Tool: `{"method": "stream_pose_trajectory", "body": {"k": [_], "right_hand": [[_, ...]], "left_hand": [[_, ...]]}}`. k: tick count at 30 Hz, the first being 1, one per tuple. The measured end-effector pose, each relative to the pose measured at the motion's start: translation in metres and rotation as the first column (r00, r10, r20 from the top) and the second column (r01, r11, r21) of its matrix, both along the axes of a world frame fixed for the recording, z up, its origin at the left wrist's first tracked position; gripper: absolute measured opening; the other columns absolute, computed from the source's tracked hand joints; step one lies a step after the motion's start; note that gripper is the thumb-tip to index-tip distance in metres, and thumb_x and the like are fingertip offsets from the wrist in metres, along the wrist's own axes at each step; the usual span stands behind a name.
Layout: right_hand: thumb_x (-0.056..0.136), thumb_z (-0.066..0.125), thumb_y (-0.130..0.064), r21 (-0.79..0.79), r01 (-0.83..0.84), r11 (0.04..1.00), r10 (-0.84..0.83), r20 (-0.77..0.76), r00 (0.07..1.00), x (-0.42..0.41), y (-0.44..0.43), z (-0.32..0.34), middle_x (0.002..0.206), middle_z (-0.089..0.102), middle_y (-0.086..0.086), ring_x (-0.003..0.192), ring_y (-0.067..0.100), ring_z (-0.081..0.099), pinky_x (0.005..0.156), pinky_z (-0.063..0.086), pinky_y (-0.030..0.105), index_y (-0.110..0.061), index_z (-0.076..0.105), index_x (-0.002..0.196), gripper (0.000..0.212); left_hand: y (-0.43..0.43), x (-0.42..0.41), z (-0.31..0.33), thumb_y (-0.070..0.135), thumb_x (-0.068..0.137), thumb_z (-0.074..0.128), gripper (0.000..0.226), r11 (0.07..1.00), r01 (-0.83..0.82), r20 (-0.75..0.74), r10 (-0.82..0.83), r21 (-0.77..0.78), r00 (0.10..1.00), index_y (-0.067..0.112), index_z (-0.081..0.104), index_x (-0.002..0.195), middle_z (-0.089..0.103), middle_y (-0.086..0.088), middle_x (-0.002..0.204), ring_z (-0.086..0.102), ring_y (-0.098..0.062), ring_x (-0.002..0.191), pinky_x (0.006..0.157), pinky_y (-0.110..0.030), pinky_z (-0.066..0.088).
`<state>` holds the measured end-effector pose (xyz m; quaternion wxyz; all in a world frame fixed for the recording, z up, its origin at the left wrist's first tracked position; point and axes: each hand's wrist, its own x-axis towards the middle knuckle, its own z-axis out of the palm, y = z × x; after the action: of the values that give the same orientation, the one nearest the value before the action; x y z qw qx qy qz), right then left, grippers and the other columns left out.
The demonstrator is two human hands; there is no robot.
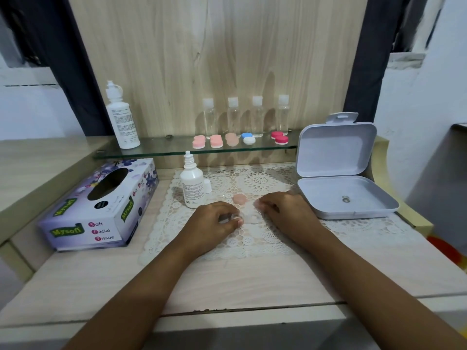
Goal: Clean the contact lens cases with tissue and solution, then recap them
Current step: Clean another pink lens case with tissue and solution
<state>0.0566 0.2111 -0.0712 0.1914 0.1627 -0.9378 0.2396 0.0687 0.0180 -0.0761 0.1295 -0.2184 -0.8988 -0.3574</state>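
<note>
A translucent contact lens case (pixel 249 218) lies on the white lace mat (pixel 267 183) between my hands. My left hand (pixel 214 222) rests on the mat with its fingertips closed on the case's left end. My right hand (pixel 283 209) is just to the right, and its fingertips pinch a small pale pink cap (pixel 258 203) above the case's right end. A second pink cap (pixel 239 199) lies loose on the mat just behind the case. The small white solution bottle (pixel 192 185) stands upright behind my left hand, with its little white cap (pixel 207 185) beside it. A tissue box (pixel 101 205) sits at the left.
An open grey hinged box (pixel 338 195) stands at the right, a small metal piece inside. On the glass shelf (pixel 161 149) behind stand a tall white bottle (pixel 122 120), several clear bottles (pixel 233 120) and several closed lens cases (pixel 216 141) in pink, blue-white and red.
</note>
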Motion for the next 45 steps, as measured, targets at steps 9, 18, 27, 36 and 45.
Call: {"method": "stream_pose_trajectory", "body": {"k": [9,18,27,36,45], "right_hand": [[0.093,0.039,-0.028,0.059,0.016,0.998,-0.018,0.037,0.999,-0.002,-0.001,-0.004,0.118,0.062,0.010,0.109,0.033,0.054,0.090,0.044,0.041,-0.023,0.056,0.127,0.038],[0.080,0.051,-0.059,0.008,-0.037,0.999,0.036,0.148,0.988,0.022,-0.002,0.005,0.116,0.058,0.001,0.110,0.017,0.051,0.095,0.041,0.035,-0.024,0.060,0.120,0.054],[0.084,0.061,-0.036,-0.015,-0.047,0.999,0.048,0.088,0.995,0.020,-0.002,0.002,0.105,0.061,-0.002,0.100,0.017,0.055,0.089,0.044,0.035,-0.020,0.062,0.113,0.033],[0.080,0.070,-0.024,-0.248,0.008,0.969,0.005,0.053,0.999,0.023,0.008,0.019,0.092,0.063,-0.001,0.082,0.013,0.063,0.074,0.049,0.023,-0.013,0.063,0.101,0.025],[0.077,0.072,-0.019,-0.120,0.075,0.990,-0.088,-0.100,0.991,0.027,0.068,0.041,0.079,0.060,0.002,0.074,0.019,0.058,0.064,0.043,0.024,-0.013,0.054,0.082,0.019]], "left_hand": [[0.000,0.000,0.000,0.024,0.085,0.067,0.017,1.000,-0.002,0.009,0.002,-0.001,1.000,0.016,0.072,0.098,0.063,0.015,0.096,0.054,0.011,0.086,0.073,0.000,0.035],[0.000,0.000,0.000,0.029,0.086,0.064,0.022,0.999,-0.008,-0.011,0.008,-0.042,1.000,0.016,0.070,0.104,0.062,0.013,0.101,0.054,0.004,0.089,0.074,0.002,0.033],[-0.001,-0.002,-0.004,0.038,0.089,0.058,0.048,0.993,-0.031,0.012,0.033,-0.110,0.999,0.022,0.049,0.133,0.049,0.008,0.128,0.045,-0.002,0.116,0.089,-0.006,0.029],[0.002,0.001,-0.001,0.050,0.094,0.041,0.057,0.940,-0.054,0.087,0.089,-0.338,0.992,0.022,0.036,0.144,0.024,0.010,0.153,0.020,-0.008,0.141,0.111,-0.023,0.017],[0.002,0.001,-0.001,0.049,0.096,0.038,0.058,0.932,-0.049,0.108,0.094,-0.359,0.990,0.020,0.032,0.145,0.021,0.008,0.155,0.016,-0.007,0.142,0.111,-0.022,0.014]]}}
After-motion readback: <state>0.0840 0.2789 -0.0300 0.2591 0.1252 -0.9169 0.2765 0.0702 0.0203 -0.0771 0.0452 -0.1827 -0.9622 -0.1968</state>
